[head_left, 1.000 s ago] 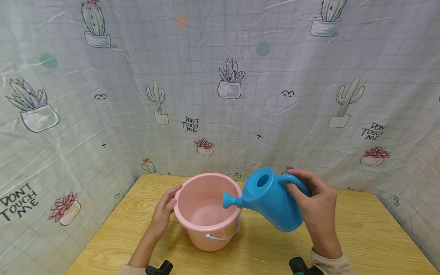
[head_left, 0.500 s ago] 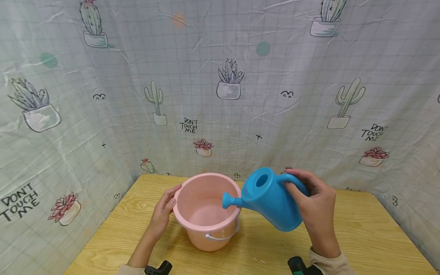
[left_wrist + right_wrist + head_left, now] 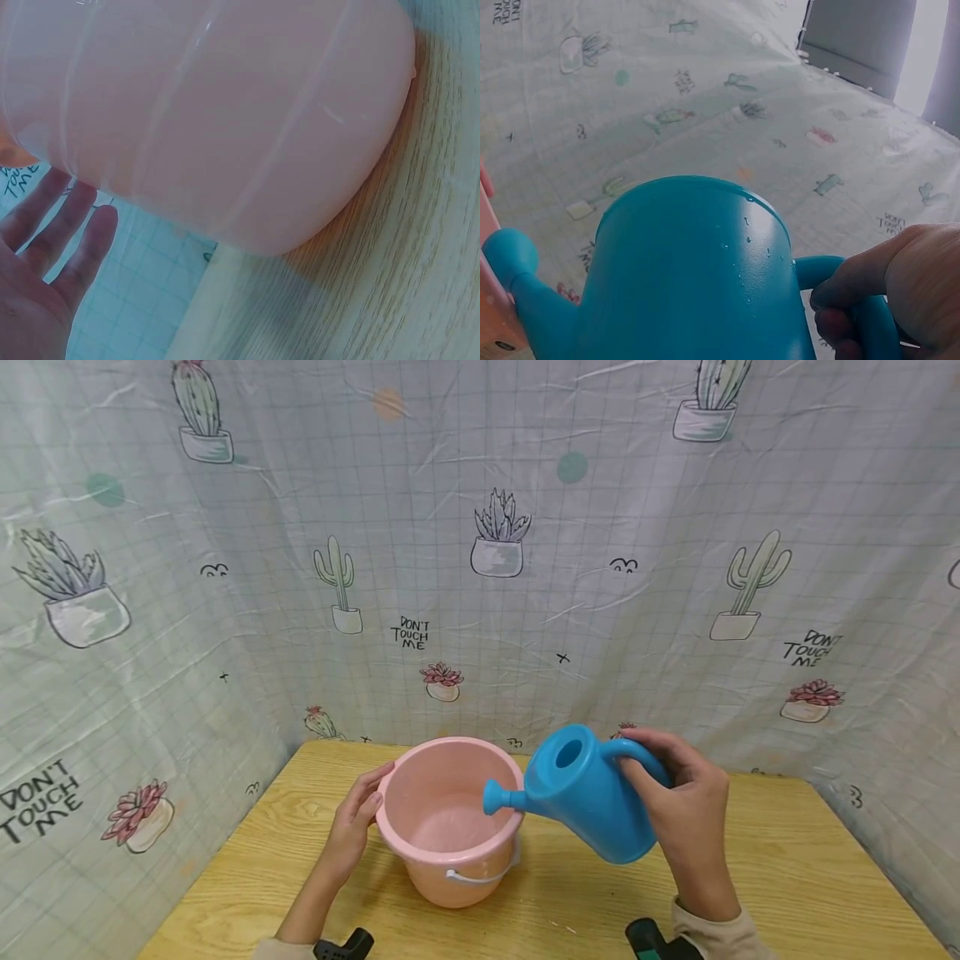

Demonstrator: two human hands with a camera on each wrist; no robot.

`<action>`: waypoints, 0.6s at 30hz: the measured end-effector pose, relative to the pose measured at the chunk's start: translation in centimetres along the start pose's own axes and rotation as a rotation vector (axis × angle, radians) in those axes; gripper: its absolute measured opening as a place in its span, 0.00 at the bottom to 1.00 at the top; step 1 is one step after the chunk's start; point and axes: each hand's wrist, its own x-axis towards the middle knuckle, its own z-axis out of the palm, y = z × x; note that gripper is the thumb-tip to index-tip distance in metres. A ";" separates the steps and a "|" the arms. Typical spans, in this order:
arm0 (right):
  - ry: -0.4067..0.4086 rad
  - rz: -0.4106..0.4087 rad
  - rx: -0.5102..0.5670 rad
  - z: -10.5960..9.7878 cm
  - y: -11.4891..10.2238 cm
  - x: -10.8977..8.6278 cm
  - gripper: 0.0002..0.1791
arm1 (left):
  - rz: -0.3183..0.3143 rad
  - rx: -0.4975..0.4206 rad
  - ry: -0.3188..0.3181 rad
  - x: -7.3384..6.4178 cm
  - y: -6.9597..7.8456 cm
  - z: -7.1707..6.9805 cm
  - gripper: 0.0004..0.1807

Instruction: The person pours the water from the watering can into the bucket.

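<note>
A pink bucket (image 3: 461, 881) stands upright on the wooden table, its white handle (image 3: 480, 878) hanging down the near side. My left hand (image 3: 351, 827) rests against the bucket's left side at the rim; in the left wrist view its fingers (image 3: 88, 247) are fairly straight, with the tips at the wall. On the right, my right hand (image 3: 686, 806) grips the loop handle of a blue watering can (image 3: 600, 806), held above the table and tilted left. The can's spout (image 3: 498, 797) reaches over the bucket's right rim. Water drops dot the can's side in the right wrist view.
The yellowish wooden table (image 3: 780, 860) extends on both sides of the bucket. A curtain (image 3: 480, 635) printed with cacti hangs behind the table and along its sides. Small wet-looking marks (image 3: 561, 927) lie on the tabletop near the front.
The watering can and bucket hold nearly the same pose throughout. The whole head view has shifted slightly; both hands keep their places.
</note>
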 end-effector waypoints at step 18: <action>-0.007 -0.027 -0.022 -0.1 0.1 -0.2 0.14 | 0.001 0.000 -0.001 -0.3 -0.1 0.1 0.24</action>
